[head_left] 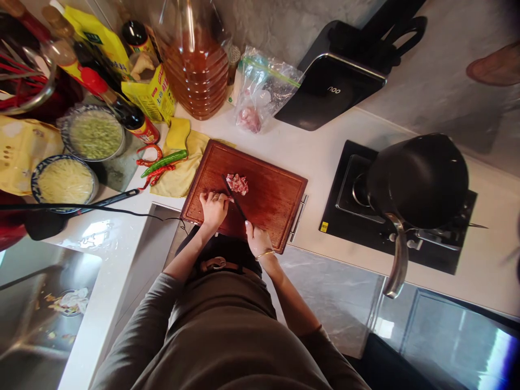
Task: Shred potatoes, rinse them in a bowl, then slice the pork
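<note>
One small heap of raw meat (237,183) lies near the middle of the single cutting board (247,195); it is judged soft, light and slippery, best pinned from its 8 o'clock side. The left hand (213,208) is curled there, fingertips pressed down. The right hand (257,239) is clenched round one knife (234,197), blade at the meat. Three chillies (160,165) lie at 9 o'clock.

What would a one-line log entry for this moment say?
left hand: steadies meat | right hand: grips knife, blade at meat | surface: cutting board | nearby: chillies, wok
</note>
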### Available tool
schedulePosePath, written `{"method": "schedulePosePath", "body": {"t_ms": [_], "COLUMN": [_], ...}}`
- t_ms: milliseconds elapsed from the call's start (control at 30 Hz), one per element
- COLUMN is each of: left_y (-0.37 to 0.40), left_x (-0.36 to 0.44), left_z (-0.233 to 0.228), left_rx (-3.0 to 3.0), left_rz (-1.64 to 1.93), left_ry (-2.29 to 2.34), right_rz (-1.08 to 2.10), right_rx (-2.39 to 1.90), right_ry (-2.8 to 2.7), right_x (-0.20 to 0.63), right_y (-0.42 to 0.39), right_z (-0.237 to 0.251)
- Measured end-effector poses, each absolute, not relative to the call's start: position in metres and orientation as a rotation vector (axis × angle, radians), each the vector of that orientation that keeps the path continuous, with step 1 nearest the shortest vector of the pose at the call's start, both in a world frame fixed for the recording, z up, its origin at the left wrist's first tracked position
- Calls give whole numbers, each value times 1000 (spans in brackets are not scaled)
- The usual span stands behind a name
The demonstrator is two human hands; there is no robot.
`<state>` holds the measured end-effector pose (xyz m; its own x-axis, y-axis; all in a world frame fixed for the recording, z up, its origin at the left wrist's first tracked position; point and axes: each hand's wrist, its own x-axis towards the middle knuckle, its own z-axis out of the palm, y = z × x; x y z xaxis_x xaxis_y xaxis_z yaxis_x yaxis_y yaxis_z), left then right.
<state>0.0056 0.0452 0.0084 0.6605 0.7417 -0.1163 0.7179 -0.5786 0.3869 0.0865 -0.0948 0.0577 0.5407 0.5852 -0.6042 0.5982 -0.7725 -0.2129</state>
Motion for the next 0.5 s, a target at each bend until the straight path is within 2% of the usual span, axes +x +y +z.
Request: {"method": "schedulePosePath", "body": {"t_ms": [500], "left_y": [47], "left_x": [3], "left_z": [8], "left_rx": [2451], "left_rz": [108], "left_ry": [1241], "right_rz": [-1071], "right_rx": [2778], "right_ry": [1024], "right_x": [80], "right_y": [-87], "right_z": [53]}}
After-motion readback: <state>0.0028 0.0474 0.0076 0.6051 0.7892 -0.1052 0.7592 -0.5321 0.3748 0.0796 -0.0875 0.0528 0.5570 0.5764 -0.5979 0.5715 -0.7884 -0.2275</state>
